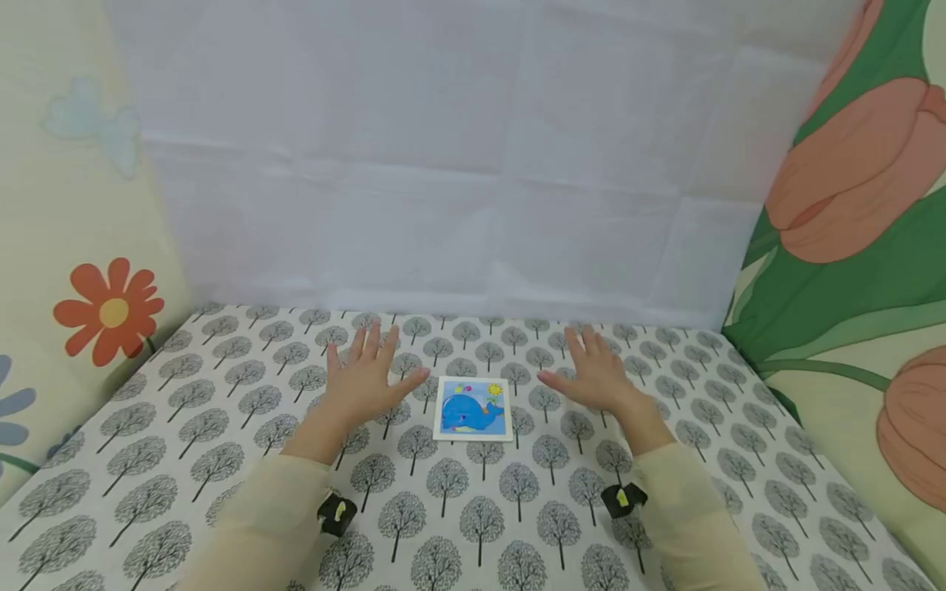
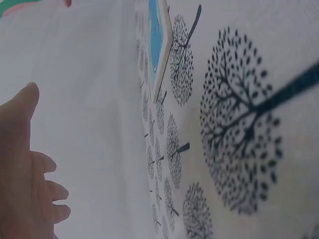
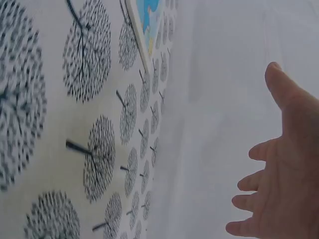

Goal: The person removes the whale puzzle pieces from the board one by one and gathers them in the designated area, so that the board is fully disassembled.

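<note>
A square picture puzzle point(image 1: 473, 409) with a white border lies flat on the tree-print cloth, showing a blue whale and a yellow sun. To its left is my left hand point(image 1: 365, 377), fingers spread and straight, holding nothing. My right hand point(image 1: 594, 377) is on the other side, its fingers also extended and nothing in it. Both thumbs point inward toward the picture, apart from it. In the left wrist view the edge of the picture puzzle point(image 2: 158, 45) shows beyond the thumb; the right wrist view catches a corner of the picture puzzle point(image 3: 144, 25) too.
The table is covered by a white cloth point(image 1: 480, 525) printed with grey trees. Behind it hangs a white sheet point(image 1: 458, 164). Flower-patterned curtains stand at the left point(image 1: 111, 312) and right point(image 1: 850, 180). A small black device point(image 1: 337, 513) sits at the left sleeve, another black device point(image 1: 624, 498) at the right.
</note>
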Motion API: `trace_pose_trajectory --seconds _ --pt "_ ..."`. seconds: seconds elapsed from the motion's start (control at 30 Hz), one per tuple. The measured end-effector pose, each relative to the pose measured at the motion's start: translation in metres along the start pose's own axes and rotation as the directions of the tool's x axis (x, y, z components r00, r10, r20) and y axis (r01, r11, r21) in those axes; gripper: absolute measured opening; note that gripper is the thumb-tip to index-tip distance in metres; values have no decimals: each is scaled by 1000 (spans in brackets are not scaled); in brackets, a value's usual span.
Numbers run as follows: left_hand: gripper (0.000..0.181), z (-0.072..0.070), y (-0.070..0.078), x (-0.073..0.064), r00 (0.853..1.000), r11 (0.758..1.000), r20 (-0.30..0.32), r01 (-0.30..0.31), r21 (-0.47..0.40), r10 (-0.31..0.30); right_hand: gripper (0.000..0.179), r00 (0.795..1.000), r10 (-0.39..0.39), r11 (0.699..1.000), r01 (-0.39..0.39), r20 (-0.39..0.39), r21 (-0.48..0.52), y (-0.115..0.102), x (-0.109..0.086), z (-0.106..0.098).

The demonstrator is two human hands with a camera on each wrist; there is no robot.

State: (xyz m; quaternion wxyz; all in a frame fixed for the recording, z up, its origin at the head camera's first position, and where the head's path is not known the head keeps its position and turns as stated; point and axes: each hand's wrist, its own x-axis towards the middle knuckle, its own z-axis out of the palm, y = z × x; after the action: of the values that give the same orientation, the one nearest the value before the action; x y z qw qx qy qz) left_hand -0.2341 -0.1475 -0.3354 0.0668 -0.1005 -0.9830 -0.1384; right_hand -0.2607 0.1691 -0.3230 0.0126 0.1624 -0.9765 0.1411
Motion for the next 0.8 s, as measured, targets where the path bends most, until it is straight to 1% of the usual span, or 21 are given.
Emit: trace_pose_trajectory --seconds 0.1,0.23,0.3,0.4,0.57,0.73,0.8 --pt "88 5 5 2 1000 999 8 -3 -45 3 88 1000 -16 998 17 -15 53 -5 3 3" --pt "87 11 11 7 1000 993 -13 -19 -113 18 86 998 -40 991 46 -51 123 -10 7 10" --pt "86 13 13 9 1000 989 -14 -28 -145 26 85 998 -41 986 50 -57 160 -13 8 13" --pt "87 19 14 10 999 987 -14 -35 -160 33 84 998 -43 977 52 -50 208 -18 11 19" --pt "86 27 16 10 999 978 -28 -39 -203 35 81 999 -26 949 34 -32 314 -24 14 28" --pt "85 32 19 11 999 959 -30 -52 -279 46 82 1000 18 912 -6 -24 410 -28 19 40" --pt "83 35 20 11 998 951 -41 -60 -305 50 81 999 35 900 -21 -24 436 -29 21 45"
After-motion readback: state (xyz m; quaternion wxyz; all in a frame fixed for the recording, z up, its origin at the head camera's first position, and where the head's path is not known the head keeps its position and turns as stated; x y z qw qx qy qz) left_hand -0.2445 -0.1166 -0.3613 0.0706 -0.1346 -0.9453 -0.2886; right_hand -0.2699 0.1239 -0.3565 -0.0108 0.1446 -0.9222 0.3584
